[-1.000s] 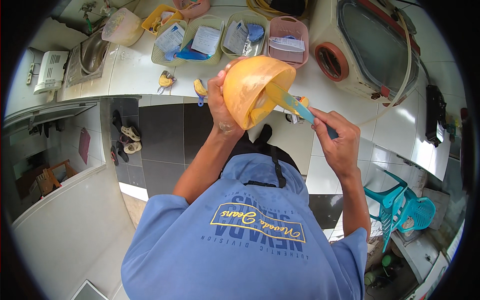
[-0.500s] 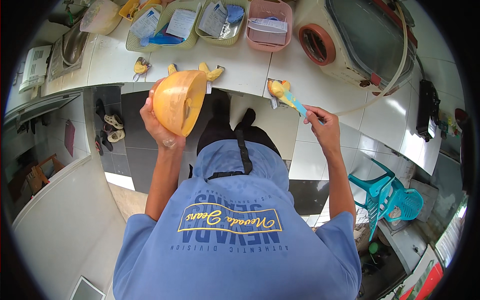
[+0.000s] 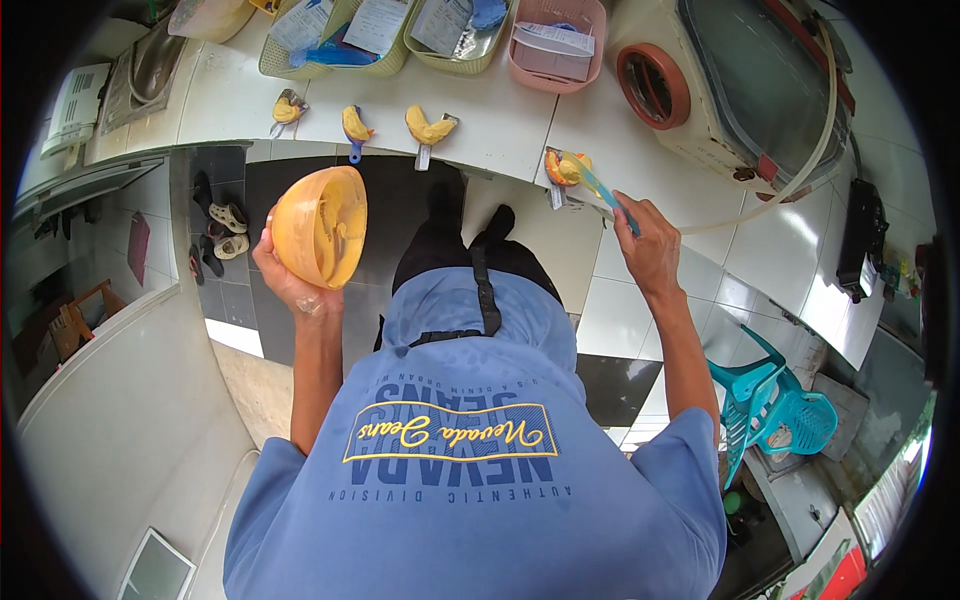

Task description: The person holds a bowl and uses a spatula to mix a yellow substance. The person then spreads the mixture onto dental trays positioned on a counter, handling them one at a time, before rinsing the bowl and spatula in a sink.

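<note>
My left hand [image 3: 288,278] is wrapped round an orange mixing bowl [image 3: 300,222], tilted with its mouth to the right; creamy yellow paste coats its inside. In my right hand [image 3: 652,248] is a blue spatula [image 3: 602,190], its tip smeared with yellow paste. That tip touches the paste on a dental impression tray [image 3: 558,172] at the counter's front edge. Farther left along the counter lie three more paste-covered trays: one with a metal handle [image 3: 428,128], one with a blue handle [image 3: 356,128], and another [image 3: 287,110].
Green baskets [image 3: 372,62] and a pink basket [image 3: 556,70] holding papers line the back of the white counter [image 3: 480,120]. At right stands a cabinet with a round red-rimmed port [image 3: 652,86] and a hose [image 3: 800,175]. A turquoise chair [image 3: 765,405] is on the right; shoes [image 3: 230,230] lie left.
The bowl has moved left and down, away from the counter edge, uncovering the blue-handled tray. My right hand keeps the spatula at the right tray, its tip spreading over the paste.
</note>
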`<state>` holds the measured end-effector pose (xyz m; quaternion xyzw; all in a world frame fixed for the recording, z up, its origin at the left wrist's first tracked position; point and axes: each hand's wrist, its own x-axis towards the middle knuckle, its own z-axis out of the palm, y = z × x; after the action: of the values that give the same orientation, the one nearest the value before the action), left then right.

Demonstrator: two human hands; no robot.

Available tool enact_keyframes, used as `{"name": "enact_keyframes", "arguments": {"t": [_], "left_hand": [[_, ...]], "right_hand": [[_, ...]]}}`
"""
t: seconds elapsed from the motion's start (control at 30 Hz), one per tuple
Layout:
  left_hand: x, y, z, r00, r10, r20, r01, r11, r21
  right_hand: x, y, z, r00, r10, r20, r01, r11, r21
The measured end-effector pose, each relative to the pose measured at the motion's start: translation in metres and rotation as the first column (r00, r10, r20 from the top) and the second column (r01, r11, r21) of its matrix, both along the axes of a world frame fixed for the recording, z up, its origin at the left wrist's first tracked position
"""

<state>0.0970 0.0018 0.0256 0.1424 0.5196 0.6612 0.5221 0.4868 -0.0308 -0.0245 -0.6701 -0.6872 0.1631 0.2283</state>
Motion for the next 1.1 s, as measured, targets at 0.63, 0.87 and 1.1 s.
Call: {"name": "enact_keyframes", "arguments": {"t": [0.63,0.87,1.1], "left_hand": [[0.003,-0.002,0.0,1.0,0.004,0.015,-0.003,1.0,-0.006],[0.003,-0.006,-0.003,0.999,0.024,0.035,-0.023,0.999,-0.024],[0.004,-0.009,-0.003,0.999,0.018,0.033,-0.017,1.0,-0.014]], "right_hand": [[-0.002,0.001,-0.003,0.983,0.108,0.146,-0.124,0.987,0.107],[-0.006,0.006,-0.006,0.981,0.12,0.152,-0.137,0.985,0.103],[-0.009,0.01,-0.01,0.983,0.107,0.146,-0.123,0.987,0.101]]}}
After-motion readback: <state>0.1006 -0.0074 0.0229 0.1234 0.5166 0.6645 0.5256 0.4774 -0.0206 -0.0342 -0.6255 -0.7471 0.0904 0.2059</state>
